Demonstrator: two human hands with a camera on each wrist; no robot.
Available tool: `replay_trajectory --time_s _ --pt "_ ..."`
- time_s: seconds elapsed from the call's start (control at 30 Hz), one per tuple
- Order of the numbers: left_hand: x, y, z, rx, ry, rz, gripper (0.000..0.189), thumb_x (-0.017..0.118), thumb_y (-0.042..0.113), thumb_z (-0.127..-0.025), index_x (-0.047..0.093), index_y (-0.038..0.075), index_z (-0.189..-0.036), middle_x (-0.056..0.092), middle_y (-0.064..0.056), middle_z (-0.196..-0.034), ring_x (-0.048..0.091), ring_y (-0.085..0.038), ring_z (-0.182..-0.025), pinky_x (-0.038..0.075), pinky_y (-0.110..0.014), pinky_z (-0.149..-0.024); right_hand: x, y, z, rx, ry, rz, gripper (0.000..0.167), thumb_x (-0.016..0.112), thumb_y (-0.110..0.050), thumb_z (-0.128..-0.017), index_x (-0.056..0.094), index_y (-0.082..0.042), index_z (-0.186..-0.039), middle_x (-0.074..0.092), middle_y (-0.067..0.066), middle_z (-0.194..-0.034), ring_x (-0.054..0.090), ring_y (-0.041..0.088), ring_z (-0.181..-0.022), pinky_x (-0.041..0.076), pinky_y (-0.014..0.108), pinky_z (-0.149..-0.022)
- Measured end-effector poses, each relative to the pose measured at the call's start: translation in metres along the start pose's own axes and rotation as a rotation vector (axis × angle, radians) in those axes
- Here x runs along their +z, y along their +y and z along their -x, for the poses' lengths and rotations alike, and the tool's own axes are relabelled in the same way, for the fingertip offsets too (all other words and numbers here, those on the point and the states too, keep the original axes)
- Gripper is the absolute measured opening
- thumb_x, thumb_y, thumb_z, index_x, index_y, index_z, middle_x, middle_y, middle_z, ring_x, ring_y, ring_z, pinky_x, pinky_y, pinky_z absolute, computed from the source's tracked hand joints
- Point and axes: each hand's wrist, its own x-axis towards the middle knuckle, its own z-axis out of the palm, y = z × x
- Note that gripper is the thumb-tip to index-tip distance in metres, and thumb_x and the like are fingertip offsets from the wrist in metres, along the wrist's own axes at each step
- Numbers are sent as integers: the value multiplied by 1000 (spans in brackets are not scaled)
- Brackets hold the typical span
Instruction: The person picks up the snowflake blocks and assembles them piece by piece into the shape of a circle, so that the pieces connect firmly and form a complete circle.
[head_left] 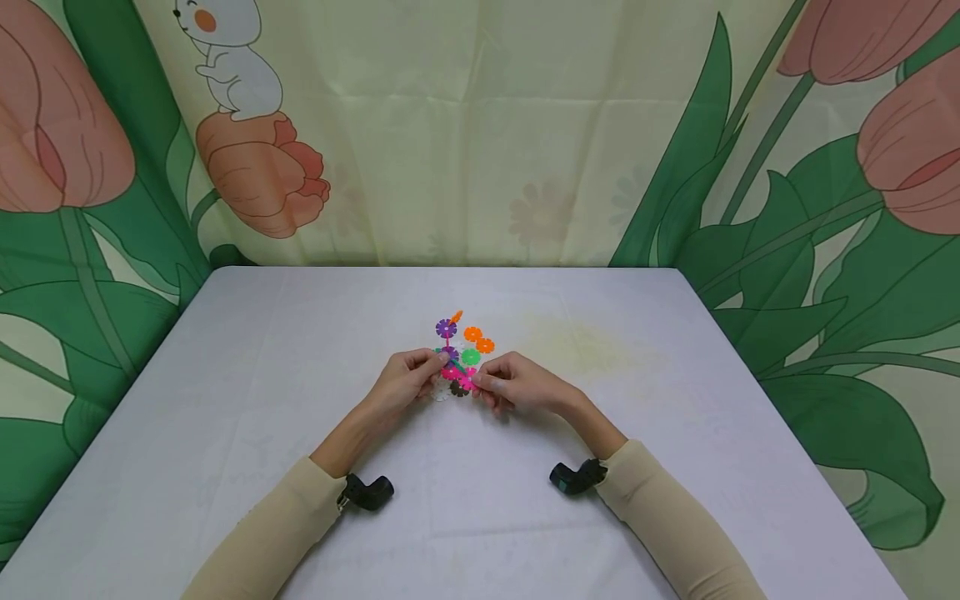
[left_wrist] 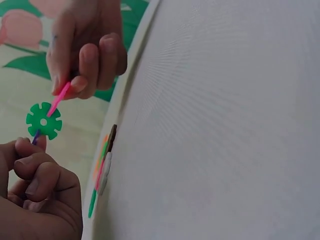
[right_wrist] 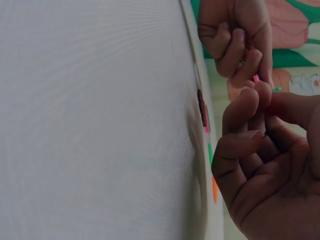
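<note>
In the head view my left hand pinches a purple snowflake disc between thumb and finger. Opposite it, my right hand pinches a pink snowflake disc. Between the two hands, a green snowflake disc joins both in the left wrist view: the pink disc meets its upper edge, the purple disc its lower edge. Behind my left fingertips, another purple disc stands with a tilted orange disc at its edge. In the right wrist view, fingers mostly hide the held pieces.
Loose discs lie on the white-covered table by the hands: two orange, a light green one, a brown one and a whitish one. A flowered curtain hangs behind the table's far edge.
</note>
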Motion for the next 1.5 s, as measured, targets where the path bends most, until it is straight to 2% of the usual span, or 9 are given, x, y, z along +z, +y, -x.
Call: replay_trajectory --time_s 0.13,0.27,0.4,0.53,0.8,0.93,1.1,1.2,1.5 --pt "0 3 1 19 -8 -23 37 61 30 -109 63 -6 -110 49 6 -69 37 -11 -57 31 -25 -54 1 1 0 -13 -21 -12 34 56 -23 -111 69 5 -97 63 2 -71 49 14 -58 42 22 -55" --pt "0 4 2 52 -30 -81 38 56 31 -111 63 -6 -105 49 5 -67 37 -11 -57 31 -24 -53 3 1 -1 -46 0 -29 35 55 -22 -112 66 7 -96 63 5 -72 48 15 -57 40 22 -54" --pt "0 4 2 80 -100 -199 41 57 33 -111 66 -6 -101 52 1 -70 40 -12 -60 33 -23 -56 5 0 -2 -76 46 -55 37 54 -23 -112 63 9 -94 61 7 -73 49 16 -57 40 22 -53" --pt "0 3 3 89 -154 -277 36 62 33 -108 72 -2 -108 58 -2 -77 42 -13 -62 34 -23 -55 10 0 -4 -89 64 -82 37 53 -22 -113 62 10 -97 60 5 -72 48 14 -56 38 22 -52" --pt "-1 4 3 105 -151 -275 30 64 27 -107 73 -2 -107 61 -4 -77 42 -11 -59 32 -22 -51 18 -2 -7 -87 112 -79 36 52 -22 -113 65 9 -101 59 2 -71 50 17 -55 40 23 -51" --pt "-1 5 2 87 -108 -277 30 64 27 -107 73 -2 -106 61 -2 -76 43 -12 -62 34 -22 -53 20 -5 -8 -24 180 -60 33 57 -26 -111 67 5 -103 60 3 -71 54 18 -58 45 24 -54" --pt "-7 2 -1 50 -44 -256 33 65 29 -106 71 -3 -105 54 3 -72 42 -13 -64 34 -23 -55 20 -3 -10 24 283 81 22 69 -27 -104 72 -6 -105 62 3 -65 57 16 -56 47 28 -66" --pt "-10 0 -3 49 -28 -232 34 65 28 -106 69 -5 -104 55 4 -72 41 -12 -62 34 -23 -55 22 0 -12 37 316 173 17 75 -24 -99 75 -9 -106 64 1 -64 59 14 -55 47 29 -67" --pt "-12 1 -4 16 -22 -197 32 65 29 -106 69 -1 -100 54 4 -72 39 -13 -61 32 -24 -55 33 -3 -17 56 378 366 34 87 -30 -89 79 -9 -115 66 -1 -74 55 12 -66 42 23 -61"
